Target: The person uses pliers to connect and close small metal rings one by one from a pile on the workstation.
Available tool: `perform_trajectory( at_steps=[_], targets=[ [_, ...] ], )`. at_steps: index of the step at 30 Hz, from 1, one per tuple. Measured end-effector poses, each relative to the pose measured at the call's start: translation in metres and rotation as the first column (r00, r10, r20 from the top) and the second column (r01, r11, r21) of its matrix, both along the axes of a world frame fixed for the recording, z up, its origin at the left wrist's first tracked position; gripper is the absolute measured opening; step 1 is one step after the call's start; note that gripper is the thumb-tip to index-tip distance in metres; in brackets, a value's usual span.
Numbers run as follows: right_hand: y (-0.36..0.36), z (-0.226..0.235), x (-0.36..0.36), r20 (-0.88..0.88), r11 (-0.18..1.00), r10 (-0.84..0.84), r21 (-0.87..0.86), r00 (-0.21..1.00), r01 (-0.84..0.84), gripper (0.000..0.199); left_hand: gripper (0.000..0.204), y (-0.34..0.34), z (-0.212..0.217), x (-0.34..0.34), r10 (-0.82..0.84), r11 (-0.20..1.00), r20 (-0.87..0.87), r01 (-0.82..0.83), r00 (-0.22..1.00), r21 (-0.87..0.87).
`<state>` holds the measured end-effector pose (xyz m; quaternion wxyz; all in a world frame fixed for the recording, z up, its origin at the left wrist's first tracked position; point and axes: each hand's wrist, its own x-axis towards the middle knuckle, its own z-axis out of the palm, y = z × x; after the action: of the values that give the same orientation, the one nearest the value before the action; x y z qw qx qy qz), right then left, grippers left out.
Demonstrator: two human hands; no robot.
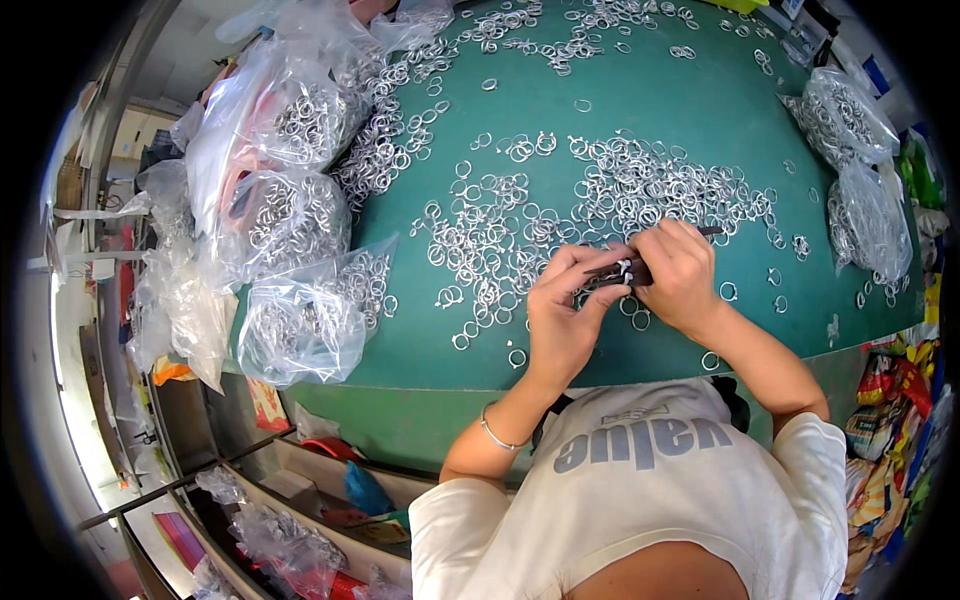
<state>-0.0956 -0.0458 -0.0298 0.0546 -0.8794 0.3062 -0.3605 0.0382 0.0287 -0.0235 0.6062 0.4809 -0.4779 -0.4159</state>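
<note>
Rings (600, 195) scattered across the bench (640, 100) middle and far edge, bags (300, 200) of rings piled along its left side, two more bags (860, 170) at right, both hands (620, 285) meeting over the near rings, shelves (290, 490) below left.

Clear bags (300, 320) of rings line the green table (690, 100).

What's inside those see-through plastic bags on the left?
The clear plastic bags hold heaps of small silver metal rings, like the loose ones spread on the green table. Rings deeper in the bags are hidden by crumpled plastic and the rings on top.
</note>
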Motion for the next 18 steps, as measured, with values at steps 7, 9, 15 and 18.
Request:
perform_trajectory(
  at_steps=[7, 9, 15, 18],
  targets=[
    [0.005, 0.005, -0.005, -0.049, 0.997, -0.045, 0.066, 0.998, 0.048, 0.021, 0.030, 0.004, -0.002, -0.002, -0.034, 0.999, -0.002, 0.034, 0.999, 0.025],
    [0.006, 0.005, -0.008, -0.089, 0.998, -0.061, 0.019, 0.994, 0.063, 0.021, 0.030, 0.003, 0.000, -0.004, -0.038, 0.999, -0.014, 0.038, 0.999, 0.037],
    [0.010, -0.006, -0.012, -0.057, 0.992, -0.005, 0.129, 0.998, 0.012, 0.024, 0.031, 0.002, -0.005, -0.006, -0.050, 0.998, -0.021, 0.051, 0.999, 0.046],
    [0.010, -0.007, -0.013, -0.029, 0.993, -0.005, 0.121, 1.000, 0.009, 0.023, 0.032, 0.001, -0.005, -0.009, -0.040, 0.999, -0.036, 0.041, 0.999, 0.030]
  ],
)
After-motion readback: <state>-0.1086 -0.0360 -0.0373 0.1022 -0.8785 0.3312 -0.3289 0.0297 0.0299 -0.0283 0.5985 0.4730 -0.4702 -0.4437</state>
